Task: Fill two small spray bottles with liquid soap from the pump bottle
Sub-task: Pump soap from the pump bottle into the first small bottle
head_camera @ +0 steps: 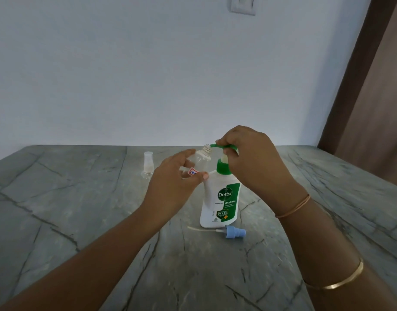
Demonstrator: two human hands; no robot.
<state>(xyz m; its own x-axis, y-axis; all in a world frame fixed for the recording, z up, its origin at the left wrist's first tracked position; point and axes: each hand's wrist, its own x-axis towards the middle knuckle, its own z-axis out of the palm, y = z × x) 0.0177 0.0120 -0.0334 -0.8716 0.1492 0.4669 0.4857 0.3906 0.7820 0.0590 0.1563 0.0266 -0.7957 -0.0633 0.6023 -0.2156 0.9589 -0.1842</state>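
The left hand (170,182) pinches an uncapped small spray bottle (201,159) between thumb and fingers, holding it tilted with its threaded neck just at the green spout (212,145) of the pump bottle (220,198). That bottle stands on the tabletop (80,198). The right hand (249,158) curls over the pump head. To do this well, keep the neck right under the spout and press slowly, since the opening is narrow. The blue spray cap (234,232) lies in front, and the second spray bottle (148,163) stands capped behind.
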